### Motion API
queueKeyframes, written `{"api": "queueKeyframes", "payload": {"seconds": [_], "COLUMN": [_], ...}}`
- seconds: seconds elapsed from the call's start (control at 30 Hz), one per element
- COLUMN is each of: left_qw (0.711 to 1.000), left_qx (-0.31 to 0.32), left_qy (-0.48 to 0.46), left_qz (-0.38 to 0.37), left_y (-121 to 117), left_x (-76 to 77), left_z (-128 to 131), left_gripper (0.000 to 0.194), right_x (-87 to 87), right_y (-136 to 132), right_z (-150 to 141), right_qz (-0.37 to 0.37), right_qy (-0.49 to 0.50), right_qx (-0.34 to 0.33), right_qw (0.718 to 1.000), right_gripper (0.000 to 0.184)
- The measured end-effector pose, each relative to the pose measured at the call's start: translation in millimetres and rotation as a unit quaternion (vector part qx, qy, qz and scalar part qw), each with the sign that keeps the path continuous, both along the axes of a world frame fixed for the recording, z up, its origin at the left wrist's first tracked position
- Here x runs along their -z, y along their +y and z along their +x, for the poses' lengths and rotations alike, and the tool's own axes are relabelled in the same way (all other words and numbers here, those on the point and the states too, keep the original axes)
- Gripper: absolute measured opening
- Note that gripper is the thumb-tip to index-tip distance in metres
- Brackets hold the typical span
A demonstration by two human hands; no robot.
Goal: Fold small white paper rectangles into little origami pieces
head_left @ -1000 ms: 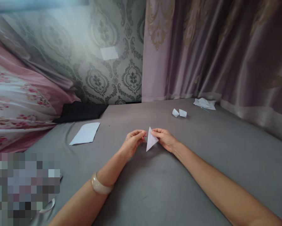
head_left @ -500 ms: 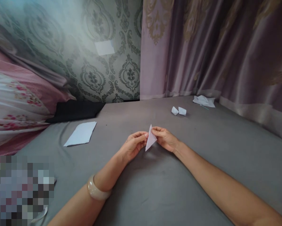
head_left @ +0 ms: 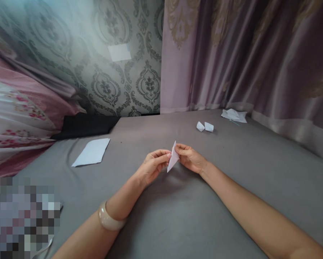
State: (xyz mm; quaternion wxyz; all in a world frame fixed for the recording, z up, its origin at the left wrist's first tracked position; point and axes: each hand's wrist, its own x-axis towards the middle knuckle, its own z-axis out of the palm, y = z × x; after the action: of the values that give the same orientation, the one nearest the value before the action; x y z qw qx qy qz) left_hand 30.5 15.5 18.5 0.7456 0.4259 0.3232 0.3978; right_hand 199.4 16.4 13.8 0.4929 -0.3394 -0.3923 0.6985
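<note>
Grip: the left hand (head_left: 153, 167) and the right hand (head_left: 191, 158) both grasp a folded white paper triangle (head_left: 173, 157), pinching it between their fingers from either side. The triangle stands nearly upright, one point downward, over a grey bed sheet (head_left: 191, 219).

From left to right: pink floral bedding (head_left: 15, 115) rises at the far left, and a pixelated patch (head_left: 21, 219) obscures the lower left corner. A flat sheet of white paper (head_left: 91, 152) lies on the grey bed sheet, just in front of a black cloth (head_left: 85, 126). Damask wallpaper (head_left: 139, 79) behind bears a small white paper rectangle (head_left: 119, 52). A cream bangle (head_left: 108, 217) encircles the left wrist. Beyond the hands, two small folded paper pieces (head_left: 204, 126) lie just beside each other. Farther right, a crumpled white paper (head_left: 233, 115) rests near the foot of a mauve and gold curtain (head_left: 231, 54).
</note>
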Motion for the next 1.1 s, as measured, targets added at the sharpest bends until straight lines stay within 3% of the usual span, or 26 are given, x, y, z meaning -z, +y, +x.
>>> {"api": "queueKeyframes", "payload": {"seconds": [0.17,0.27,0.5,0.57,0.67,0.77,0.93,1.1], "left_qw": [0.977,0.957,0.938,0.938,0.914,0.854,0.772,0.745], "left_qx": [-0.095,-0.087,-0.042,-0.059,-0.163,-0.247,-0.251,-0.254], "left_qy": [0.114,0.173,0.230,0.221,0.239,0.307,0.396,0.437], "left_qz": [0.151,0.216,0.255,0.259,0.284,0.340,0.430,0.435], "left_y": [1,3,7,8,6,4,-1,-3], "left_x": [4.2,7.1,14.8,17.2,17.0,13.5,12.9,16.1], "left_z": [0,-1,-4,-3,-4,-5,-2,0], "left_gripper": [0.019,0.021,0.011,0.008,0.005,0.011,0.009,0.006], "right_x": [2.8,2.1,-1.6,-1.0,-0.3,-0.8,-1.9,2.2], "right_y": [2,1,-2,-4,-12,-24,-35,-34], "right_z": [2,1,-6,-10,-20,-30,-40,-39], "right_qz": [0.029,0.053,0.209,0.246,0.302,0.316,0.340,0.394], "right_qy": [-0.053,-0.105,-0.245,-0.285,-0.367,-0.452,-0.567,-0.679], "right_qx": [0.019,0.046,0.066,0.089,0.176,0.208,0.229,0.242], "right_qw": [0.998,0.992,0.945,0.922,0.862,0.808,0.714,0.571], "right_gripper": [0.023,0.024,0.013,0.012,0.024,0.029,0.017,0.026]}}
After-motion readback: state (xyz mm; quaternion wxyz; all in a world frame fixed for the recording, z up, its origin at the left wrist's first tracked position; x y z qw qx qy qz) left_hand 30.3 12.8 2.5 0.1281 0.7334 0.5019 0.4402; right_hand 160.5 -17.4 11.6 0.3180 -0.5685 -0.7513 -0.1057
